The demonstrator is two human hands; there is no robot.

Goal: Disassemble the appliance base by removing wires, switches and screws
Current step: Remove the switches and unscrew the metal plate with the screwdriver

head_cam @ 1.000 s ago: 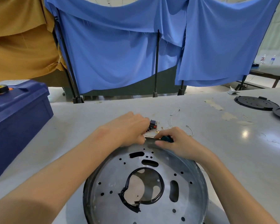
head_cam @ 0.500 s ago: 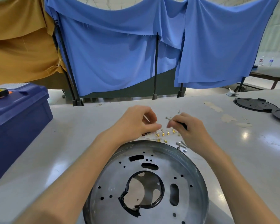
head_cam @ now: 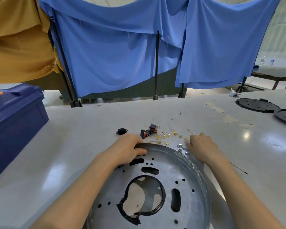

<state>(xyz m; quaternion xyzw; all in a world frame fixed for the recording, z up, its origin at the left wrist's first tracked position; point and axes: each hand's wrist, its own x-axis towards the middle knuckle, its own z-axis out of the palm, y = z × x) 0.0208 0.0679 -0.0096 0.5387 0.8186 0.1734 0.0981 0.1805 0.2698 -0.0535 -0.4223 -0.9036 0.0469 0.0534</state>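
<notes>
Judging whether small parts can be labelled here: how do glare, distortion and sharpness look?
Head view: wide-angle distortion tilts the curtain poles; bright glare spots sit on the table, one right of the right hand; the metal base shines; the gold terminals look sharp.

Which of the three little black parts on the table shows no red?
The leftmost black part, lying alone; the two switches right of it both show red.
</notes>
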